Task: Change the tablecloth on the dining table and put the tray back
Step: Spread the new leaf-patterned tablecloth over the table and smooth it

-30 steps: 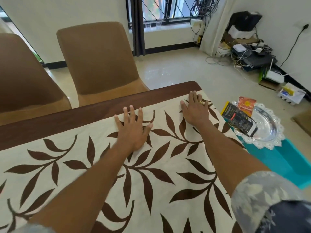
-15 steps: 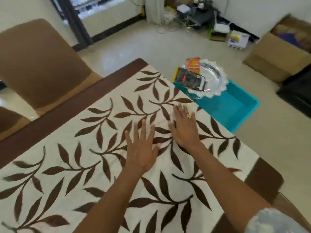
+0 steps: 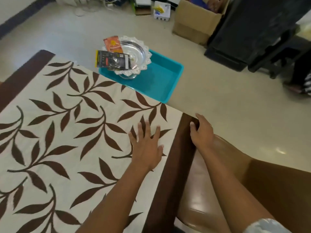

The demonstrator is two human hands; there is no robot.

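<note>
A cream tablecloth with brown leaf print covers the dining table, whose dark brown edge shows along the right. My left hand lies flat on the cloth near that edge, fingers spread. At the table's corner, my right hand has its thumb on the brown top and its fingers curled over the side. A teal tray sits on the floor beyond the table. It holds a silver dish with a lacy rim, a black packet and an orange packet.
A brown chair seat sits just below the table's right edge, under my right arm. On the floor behind are a cardboard box, a black cabinet, a small white box and cables. A person's foot shows at far right.
Both hands slid across the cloth from the far side toward the near right corner. My right hand left the cloth and took hold of the table's edge. The view swung right.
</note>
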